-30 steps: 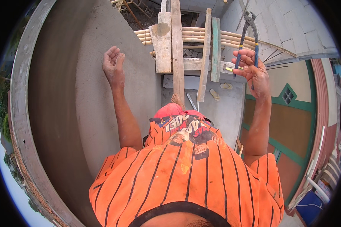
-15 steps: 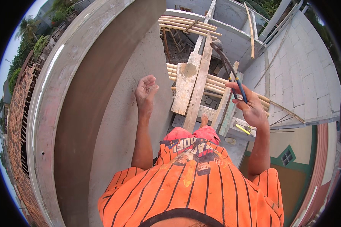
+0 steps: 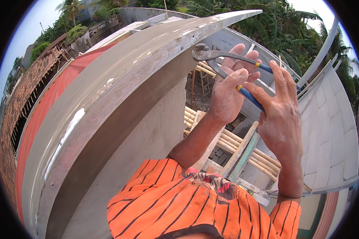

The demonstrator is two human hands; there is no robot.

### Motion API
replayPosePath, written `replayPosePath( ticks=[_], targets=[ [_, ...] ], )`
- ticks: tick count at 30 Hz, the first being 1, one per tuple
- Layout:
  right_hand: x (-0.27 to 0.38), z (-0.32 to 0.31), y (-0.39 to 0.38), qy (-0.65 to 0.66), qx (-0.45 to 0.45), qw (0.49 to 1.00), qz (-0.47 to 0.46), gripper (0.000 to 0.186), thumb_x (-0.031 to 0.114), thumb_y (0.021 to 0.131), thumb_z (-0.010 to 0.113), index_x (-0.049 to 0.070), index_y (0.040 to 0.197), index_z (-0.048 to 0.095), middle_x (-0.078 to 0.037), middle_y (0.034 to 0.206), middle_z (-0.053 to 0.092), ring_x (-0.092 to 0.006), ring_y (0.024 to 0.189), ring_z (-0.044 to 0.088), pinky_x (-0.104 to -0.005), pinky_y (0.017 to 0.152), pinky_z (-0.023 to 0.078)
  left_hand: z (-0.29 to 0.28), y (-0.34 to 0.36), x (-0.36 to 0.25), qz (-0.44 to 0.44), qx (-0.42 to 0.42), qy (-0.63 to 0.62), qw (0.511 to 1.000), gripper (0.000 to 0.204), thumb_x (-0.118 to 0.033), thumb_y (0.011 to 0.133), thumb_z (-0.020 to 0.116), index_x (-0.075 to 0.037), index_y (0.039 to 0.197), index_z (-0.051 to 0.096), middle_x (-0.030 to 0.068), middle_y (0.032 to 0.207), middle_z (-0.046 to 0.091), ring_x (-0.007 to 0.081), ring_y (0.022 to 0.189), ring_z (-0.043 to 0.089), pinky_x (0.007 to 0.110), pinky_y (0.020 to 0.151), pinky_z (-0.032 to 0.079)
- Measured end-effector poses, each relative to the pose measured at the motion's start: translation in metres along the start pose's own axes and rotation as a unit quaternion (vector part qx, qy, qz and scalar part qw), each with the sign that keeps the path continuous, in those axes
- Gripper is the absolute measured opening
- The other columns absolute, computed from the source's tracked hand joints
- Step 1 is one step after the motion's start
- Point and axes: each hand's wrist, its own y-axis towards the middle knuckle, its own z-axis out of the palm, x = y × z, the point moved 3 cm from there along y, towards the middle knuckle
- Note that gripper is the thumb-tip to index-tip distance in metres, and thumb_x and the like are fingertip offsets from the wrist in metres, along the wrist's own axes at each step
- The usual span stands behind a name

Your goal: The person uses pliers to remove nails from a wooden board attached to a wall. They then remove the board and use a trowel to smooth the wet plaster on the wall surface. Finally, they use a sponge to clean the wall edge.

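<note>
A pair of end-cutting pincers (image 3: 214, 71) with blue-and-yellow handles is held up in my right hand (image 3: 281, 119), the handles spread and the jaws apart. Its curved jaws are close to the underside edge of the pale formwork board (image 3: 179, 38). My left hand (image 3: 229, 95) is raised beside the pincers, fingers stretched out behind its arms. The left thumb lies near the lower arm of the tool; whether it touches is hard to tell. Both hands look dusty.
A curved, plastered wall (image 3: 135, 123) rises on my left. Below are bamboo poles (image 3: 263, 161) and wooden planks (image 3: 237, 153) laid as scaffolding. To the right is a grey block wall (image 3: 327, 131); a tiled roof (image 3: 24, 115) shows at far left.
My view has tilted up and both hands have risen. The pincers have swung so the jaws point left, with the handles wider apart. My left hand has moved right, beside the tool.
</note>
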Motion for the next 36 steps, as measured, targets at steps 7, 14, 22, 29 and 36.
replayPosePath(
  ticks=[7, 14, 22, 29, 36],
  targets=[
    [0.006, -0.005, 0.012, -0.047, 0.005, 0.998, -0.043, 0.056, -0.012, 0.07, 0.057, 0.026, 0.11, 0.068, -0.011, 0.141, 0.041, -0.0303, 0.131, 0.037, -0.0415, 0.104, 0.04, 0.008, 0.011, -0.01, 0.023, 0.018, -0.061, 0.998, 0.066, -0.005, 0.072, 0.039, -0.003, 0.137, 0.029, 0.018, 0.133, 0.045, 0.0301, 0.121, 0.047, 0.045, 0.104, 0.038],
    [0.011, -0.015, 0.017, -0.066, -0.006, 0.996, -0.065, 0.052, -0.011, 0.07, 0.055, 0.02, 0.11, 0.068, -0.013, 0.137, 0.044, -0.0337, 0.129, 0.039, -0.0442, 0.101, 0.041, 0.013, 0.016, -0.013, 0.03, 0.027, -0.101, 0.994, 0.063, -0.003, 0.071, 0.038, -0.004, 0.134, 0.034, 0.0175, 0.132, 0.046, 0.0315, 0.122, 0.045, 0.048, 0.106, 0.034],
    [0.015, -0.017, 0.013, -0.113, 0.001, 0.99, -0.084, 0.049, -0.008, 0.069, 0.059, 0.017, 0.111, 0.068, -0.015, 0.132, 0.049, -0.0363, 0.122, 0.045, -0.044, 0.097, 0.043, 0.018, 0.013, -0.013, 0.017, 0.027, -0.195, 0.98, 0.068, 0.006, 0.064, 0.036, -0.007, 0.13, 0.036, 0.0144, 0.123, 0.053, 0.0273, 0.12, 0.048, 0.043, 0.107, 0.032],
    [0.02, -0.018, 0.018, -0.121, -0.006, 0.986, -0.112, 0.042, -0.008, 0.068, 0.061, 0.012, 0.104, 0.068, -0.014, 0.126, 0.053, -0.0343, 0.12, 0.048, -0.0436, 0.094, 0.045, 0.017, 0.012, -0.017, 0.054, 0.047, -0.211, 0.975, 0.071, 0.01, 0.06, 0.036, -0.005, 0.13, 0.033, 0.0158, 0.119, 0.054, 0.0306, 0.12, 0.049, 0.043, 0.109, 0.031],
    [0.021, -0.018, 0.027, -0.153, -0.003, 0.972, -0.176, 0.034, -0.007, 0.066, 0.063, 0.009, 0.095, 0.067, -0.014, 0.12, 0.054, -0.0309, 0.11, 0.052, -0.044, 0.088, 0.045, 0.007, 0.013, -0.021, 0.07, 0.056, -0.172, 0.981, 0.069, 0.008, 0.065, 0.037, -0.006, 0.133, 0.03, 0.0171, 0.118, 0.055, 0.031, 0.12, 0.049, 0.043, 0.108, 0.033]
  ],
)
